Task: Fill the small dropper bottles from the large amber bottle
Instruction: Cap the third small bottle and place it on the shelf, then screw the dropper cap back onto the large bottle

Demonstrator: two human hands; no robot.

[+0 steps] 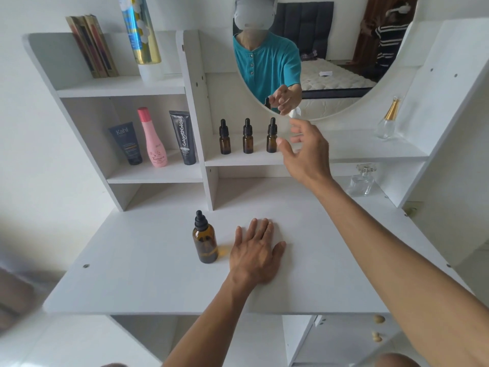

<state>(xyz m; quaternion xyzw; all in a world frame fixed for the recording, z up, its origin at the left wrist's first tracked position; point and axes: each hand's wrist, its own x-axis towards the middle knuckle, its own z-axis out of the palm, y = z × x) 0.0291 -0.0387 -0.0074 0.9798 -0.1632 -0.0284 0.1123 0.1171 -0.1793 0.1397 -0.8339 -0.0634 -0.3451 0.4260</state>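
Our left hand [256, 250] lies flat, empty, just right of the large amber bottle [205, 241]. Our right hand [304, 152], fingers spread and empty, nears the rightmost dropper bottle [272, 139] beyond it; we should grip low, steadily.

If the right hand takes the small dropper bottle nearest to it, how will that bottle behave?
The rightmost small dropper bottle looks like glass, so probably stiff and breakable. It is narrow and tall, so a side touch from the open right hand may tip it. It seems empty, hence probably light.
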